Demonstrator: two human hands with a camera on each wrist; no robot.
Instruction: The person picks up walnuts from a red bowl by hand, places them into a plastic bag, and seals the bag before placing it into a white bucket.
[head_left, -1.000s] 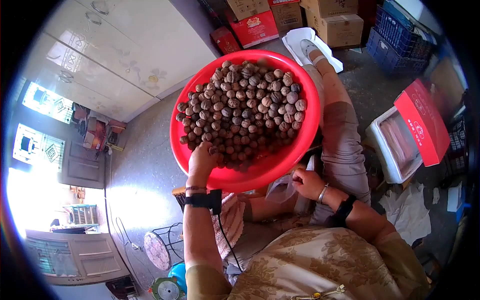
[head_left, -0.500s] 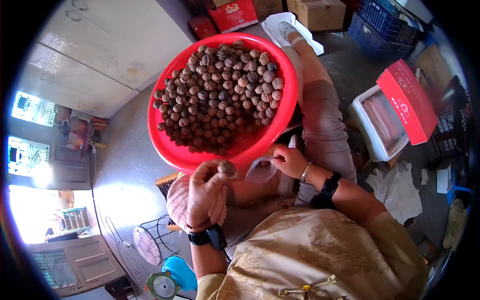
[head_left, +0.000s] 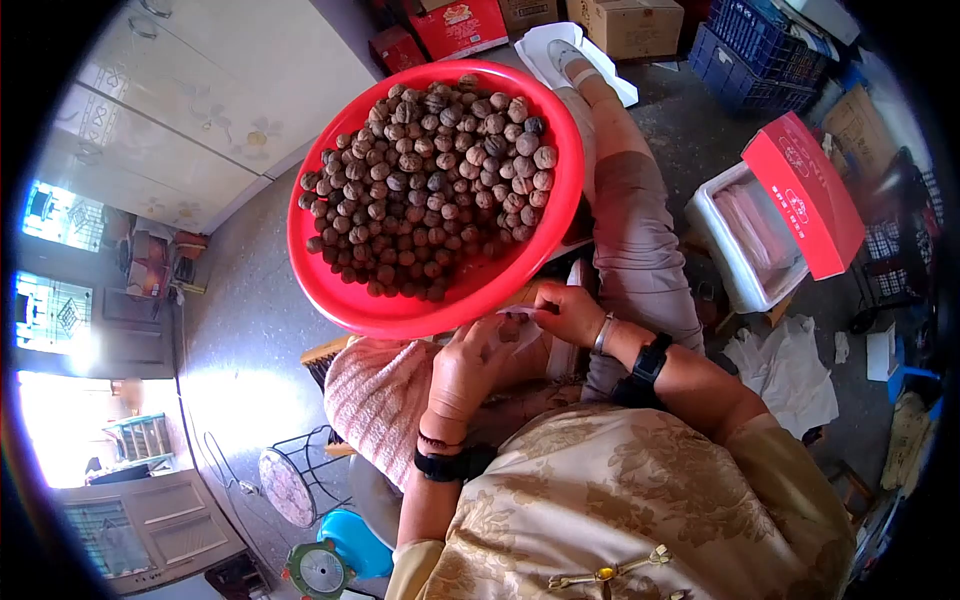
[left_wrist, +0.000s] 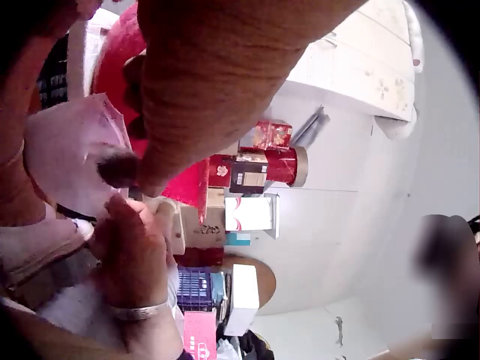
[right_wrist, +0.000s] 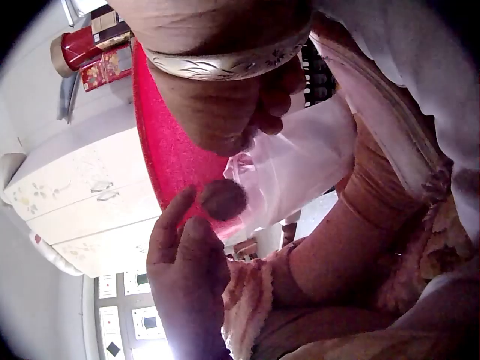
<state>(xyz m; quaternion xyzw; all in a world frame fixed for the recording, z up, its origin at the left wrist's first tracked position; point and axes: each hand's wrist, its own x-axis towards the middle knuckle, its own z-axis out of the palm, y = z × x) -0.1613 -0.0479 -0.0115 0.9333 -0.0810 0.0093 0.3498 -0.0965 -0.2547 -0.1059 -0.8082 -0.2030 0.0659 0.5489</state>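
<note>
My left hand (head_left: 465, 370) is next to the clear plastic bag (head_left: 528, 335), just below the basin's rim. The right wrist view shows a walnut (right_wrist: 223, 200) at the tips of the left hand's (right_wrist: 191, 281) finger and thumb, in front of the bag's (right_wrist: 300, 161) mouth. My right hand (head_left: 572, 316) pinches the bag's edge with curled fingers. In the left wrist view the walnut (left_wrist: 117, 169) looks blurred, between the left hand (left_wrist: 217, 82) and the right hand (left_wrist: 133, 251). Many walnuts (head_left: 430, 180) lie in the red basin (head_left: 470, 315). The bag's bottom is hidden.
A pink towel (head_left: 370, 400) lies over the lap at left. Below it stand a round stool (head_left: 286, 487) and a scale (head_left: 320, 570). To the right are a white foam box (head_left: 745, 250) with a red lid (head_left: 805, 195) and blue crates (head_left: 745, 75). Cartons (head_left: 640, 28) stand behind.
My left hand has left the basin with a walnut and moved right to the bag. My right hand stays at the bag. The basin sits further left and higher in the head view.
</note>
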